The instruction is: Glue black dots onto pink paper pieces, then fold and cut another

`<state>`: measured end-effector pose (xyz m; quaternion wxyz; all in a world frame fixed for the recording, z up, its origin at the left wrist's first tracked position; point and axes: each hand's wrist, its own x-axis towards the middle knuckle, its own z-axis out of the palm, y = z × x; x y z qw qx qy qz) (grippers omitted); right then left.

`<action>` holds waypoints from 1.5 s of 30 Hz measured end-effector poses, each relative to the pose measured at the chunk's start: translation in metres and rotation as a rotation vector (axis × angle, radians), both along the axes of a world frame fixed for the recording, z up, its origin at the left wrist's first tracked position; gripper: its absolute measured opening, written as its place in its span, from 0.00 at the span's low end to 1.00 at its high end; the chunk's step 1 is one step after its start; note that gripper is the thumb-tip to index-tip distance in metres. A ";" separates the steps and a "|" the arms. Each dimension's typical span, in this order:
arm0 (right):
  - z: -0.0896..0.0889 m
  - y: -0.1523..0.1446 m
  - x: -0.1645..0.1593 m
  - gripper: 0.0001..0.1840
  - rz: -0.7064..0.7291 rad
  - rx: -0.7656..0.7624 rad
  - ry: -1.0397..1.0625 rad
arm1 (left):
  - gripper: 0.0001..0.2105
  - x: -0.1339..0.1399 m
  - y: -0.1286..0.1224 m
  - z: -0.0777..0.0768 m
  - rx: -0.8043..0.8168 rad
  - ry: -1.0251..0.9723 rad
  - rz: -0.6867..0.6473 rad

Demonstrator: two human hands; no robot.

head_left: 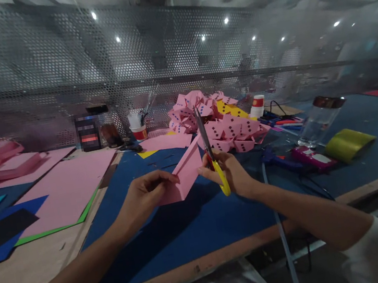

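Note:
My left hand (148, 191) pinches the left end of a folded pink paper (188, 168), held above the blue table mat (149, 246). In my right hand (233, 172) is a pair of scissors (221, 177) with yellow handles, its blades pointing up and away. The thumb of that hand is close to the paper's right edge; whether it presses on it I cannot tell. Just beyond the hands lies a heap of folded pink paper pieces (232, 129) with dark diamond marks, and a yellow piece (230, 108) among them.
Pink sheets (70, 194) and blue sheets (22, 214) lie at left. A paper cup (139, 132) and stacked cups (258, 106) stand behind. To the right are a glue gun (280, 159), a clear jar (320, 120), a magenta object (312, 158) and a yellow-green roll (350, 144).

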<state>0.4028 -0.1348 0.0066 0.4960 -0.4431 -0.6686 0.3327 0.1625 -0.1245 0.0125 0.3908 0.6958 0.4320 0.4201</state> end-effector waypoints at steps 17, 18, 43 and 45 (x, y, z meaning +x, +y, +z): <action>-0.010 0.008 0.005 0.15 -0.027 0.035 -0.126 | 0.13 -0.001 0.000 0.002 0.053 0.046 -0.114; -0.009 0.007 0.004 0.15 -0.026 0.036 -0.123 | 0.13 0.000 0.000 0.003 0.051 0.053 -0.104; -0.007 0.004 0.004 0.13 -0.019 0.055 -0.178 | 0.23 0.000 0.000 -0.006 -0.066 -0.112 -0.070; -0.007 0.003 0.004 0.14 -0.015 0.058 -0.181 | 0.23 0.001 0.002 -0.007 -0.116 -0.155 -0.071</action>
